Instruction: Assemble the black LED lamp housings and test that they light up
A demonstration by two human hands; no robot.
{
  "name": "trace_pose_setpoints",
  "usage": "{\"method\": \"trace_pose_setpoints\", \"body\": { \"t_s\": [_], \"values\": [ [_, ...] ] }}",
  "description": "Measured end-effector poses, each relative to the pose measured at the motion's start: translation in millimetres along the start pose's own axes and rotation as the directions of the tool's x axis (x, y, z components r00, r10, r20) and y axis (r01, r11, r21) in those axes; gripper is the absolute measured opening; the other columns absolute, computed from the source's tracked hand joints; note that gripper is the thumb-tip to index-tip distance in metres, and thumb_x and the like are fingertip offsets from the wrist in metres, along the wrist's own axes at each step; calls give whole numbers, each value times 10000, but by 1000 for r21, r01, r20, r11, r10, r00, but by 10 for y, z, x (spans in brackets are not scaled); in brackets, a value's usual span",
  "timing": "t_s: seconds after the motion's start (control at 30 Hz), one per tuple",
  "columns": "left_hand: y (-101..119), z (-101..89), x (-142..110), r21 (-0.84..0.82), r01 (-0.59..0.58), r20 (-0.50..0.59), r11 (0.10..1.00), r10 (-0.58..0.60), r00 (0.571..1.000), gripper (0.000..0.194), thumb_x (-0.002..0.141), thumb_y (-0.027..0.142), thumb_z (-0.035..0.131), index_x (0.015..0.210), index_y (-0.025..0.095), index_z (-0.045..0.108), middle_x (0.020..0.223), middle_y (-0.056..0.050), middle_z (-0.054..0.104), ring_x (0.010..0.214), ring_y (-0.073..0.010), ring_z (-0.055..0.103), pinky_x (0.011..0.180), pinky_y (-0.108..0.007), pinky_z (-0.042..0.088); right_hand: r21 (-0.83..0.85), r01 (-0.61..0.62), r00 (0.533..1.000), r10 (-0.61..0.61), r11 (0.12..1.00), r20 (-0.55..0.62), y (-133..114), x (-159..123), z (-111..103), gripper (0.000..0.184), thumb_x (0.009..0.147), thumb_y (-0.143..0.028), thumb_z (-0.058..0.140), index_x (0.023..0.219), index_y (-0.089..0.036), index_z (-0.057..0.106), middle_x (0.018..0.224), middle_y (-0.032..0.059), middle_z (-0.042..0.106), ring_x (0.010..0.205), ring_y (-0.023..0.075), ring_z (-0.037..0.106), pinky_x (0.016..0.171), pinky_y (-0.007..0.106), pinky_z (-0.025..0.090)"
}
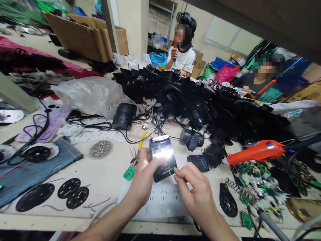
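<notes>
My left hand (145, 174) grips a flat black rectangular device (163, 147) with a glossy face, its thumb lying across the front. Bright glare covers the upper part of that face, and thin red wire shows lower down. At the device's lower right edge, my right hand (194, 187) is closed, thumb and fingers pinched on the corner. Left of the device lie a small green circuit board (129, 172) and a yellow-handled tool (142, 140). A white power strip (163, 204) lies beneath my hands.
Black housings (175, 90) are heaped behind. On the right are an orange electric screwdriver (258, 151) and piled circuit boards (263, 184). A dish of small metal parts (100, 148) and black perforated discs (77, 197) lie left. Two people (184, 57) sit across the table.
</notes>
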State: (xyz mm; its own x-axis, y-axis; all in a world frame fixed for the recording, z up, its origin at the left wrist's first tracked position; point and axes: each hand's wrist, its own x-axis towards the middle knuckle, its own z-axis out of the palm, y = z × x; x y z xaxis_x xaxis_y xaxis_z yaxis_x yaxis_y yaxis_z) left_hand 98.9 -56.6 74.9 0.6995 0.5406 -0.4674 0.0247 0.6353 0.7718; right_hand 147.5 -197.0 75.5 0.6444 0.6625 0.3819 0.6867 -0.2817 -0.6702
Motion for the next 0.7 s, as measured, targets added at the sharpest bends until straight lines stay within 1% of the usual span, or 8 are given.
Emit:
{"method": "trace_pose_setpoints", "body": {
  "t_s": [0.1, 0.17, 0.23, 0.37, 0.43, 0.5, 0.6, 0.7],
  "values": [
    [37, 16, 60, -9, 60, 33, 998, -60, 998, 334, 616, 319, 734, 825, 216, 495, 678, 59, 624, 689, -150, 582, 629, -242, 458, -34, 42, 996, -39, 999, 76, 13, -10, -17, 224, 955, -88, 410, 882, -165, 606, 752, 12, 461, 653, 140, 492, 592, 260, 419],
    [55, 22, 96, -48, 98, 28, 994, -96, 995, 345, 590, 314, 741, 821, 209, 508, 679, 58, 617, 672, -142, 578, 610, -233, 464, -32, 32, 994, -29, 999, 105, 18, -24, -18, 227, 958, -81, 401, 1012, -155, 608, 810, 28, 489, 705, 149, 522, 639, 271, 445],
    [67, 22, 125, -75, 135, 27, 988, -134, 991, 336, 577, 297, 747, 806, 202, 521, 680, 55, 608, 658, -136, 573, 593, -228, 475, -19, 5, 994, -3, 1000, 105, 25, -35, -14, 251, 957, -86, 414, 1106, -157, 603, 850, 40, 519, 753, 157, 550, 679, 281, 469],
    [79, 19, 159, -89, 235, 18, 968, -235, 972, 242, 602, 269, 719, 715, 188, 521, 635, 45, 579, 592, -131, 555, 520, -231, 489, 37, -78, 997, 78, 996, 18, 45, -50, 14, 210, 920, -111, 485, 1073, -169, 616, 791, 20, 556, 700, 148, 573, 633, 261, 499],
    [83, 25, 165, -91, 259, 15, 961, -259, 966, 186, 632, 252, 690, 709, 182, 536, 632, 36, 590, 570, -133, 560, 499, -233, 499, 58, -87, 996, 87, 995, -3, 50, -60, 32, 212, 909, -107, 492, 1071, -166, 614, 774, 15, 559, 676, 143, 576, 606, 249, 501],
    [86, 36, 166, -92, 275, 13, 957, -275, 961, 132, 661, 230, 660, 712, 179, 549, 622, 30, 601, 547, -134, 566, 481, -233, 505, 27, -40, 999, 40, 999, 3, 46, -72, 48, 236, 917, -98, 464, 1087, -153, 618, 790, 29, 547, 692, 151, 571, 611, 258, 495],
    [83, 40, 165, -93, 299, 9, 950, -299, 954, 90, 673, 203, 643, 711, 176, 566, 605, 25, 614, 517, -135, 569, 463, -234, 506, -90, 42, 998, -38, 995, 45, 29, -93, 65, 280, 939, -91, 397, 1100, -116, 625, 794, 49, 501, 691, 172, 544, 612, 288, 481],
    [73, 20, 164, -85, 304, 4, 949, -305, 952, 94, 670, 191, 655, 708, 173, 571, 593, 28, 615, 509, -134, 572, 470, -236, 512, -159, 53, 994, -38, 986, 99, 13, -107, 73, 289, 944, -96, 371, 1073, -94, 630, 789, 59, 495, 686, 188, 541, 611, 305, 483]
  ]
}}
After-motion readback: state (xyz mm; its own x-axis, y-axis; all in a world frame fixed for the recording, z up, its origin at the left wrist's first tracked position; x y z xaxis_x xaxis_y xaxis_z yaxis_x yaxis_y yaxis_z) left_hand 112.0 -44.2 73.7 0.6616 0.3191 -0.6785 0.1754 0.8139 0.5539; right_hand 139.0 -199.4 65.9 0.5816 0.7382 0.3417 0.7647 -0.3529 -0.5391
